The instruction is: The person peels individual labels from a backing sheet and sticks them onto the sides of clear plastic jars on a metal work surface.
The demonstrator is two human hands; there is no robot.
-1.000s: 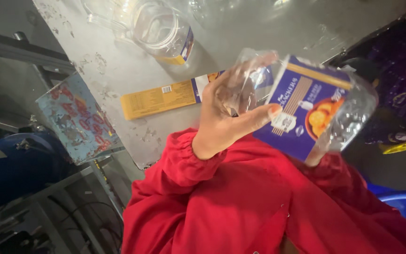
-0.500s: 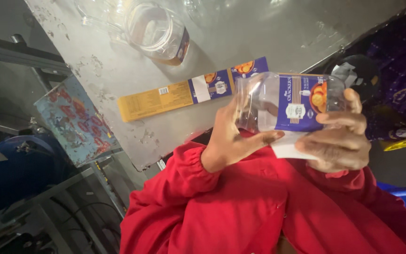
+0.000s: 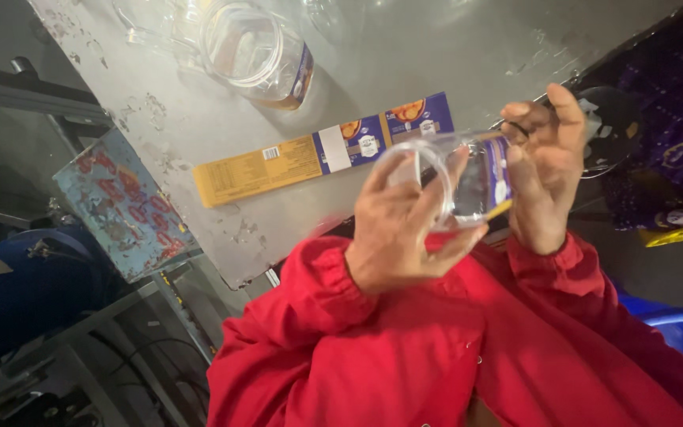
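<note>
I hold a clear plastic jar point(image 3: 468, 178) with both hands above the edge of a grey metal table point(image 3: 436, 55). The jar's open mouth faces the camera, and a blue and yellow label wraps its far part. My left hand point(image 3: 405, 237) grips the jar's rim and near side. My right hand point(image 3: 543, 170) presses on the labelled side, fingers curled over it. Both arms wear red sleeves point(image 3: 405, 348). A flat yellow and blue label strip point(image 3: 318, 154) lies on the table just beyond my hands.
A second clear jar point(image 3: 254, 51) with a label lies on its side farther back on the table. A blue patterned board point(image 3: 124, 205) leans below the table's left edge. A dark round object point(image 3: 614, 126) sits right of my hand, a blue tub point(image 3: 681, 328) lower right.
The jar turned from sideways to mouth-on toward the camera. My right hand came up and took hold of its labelled side, while my left hand shifted to the rim.
</note>
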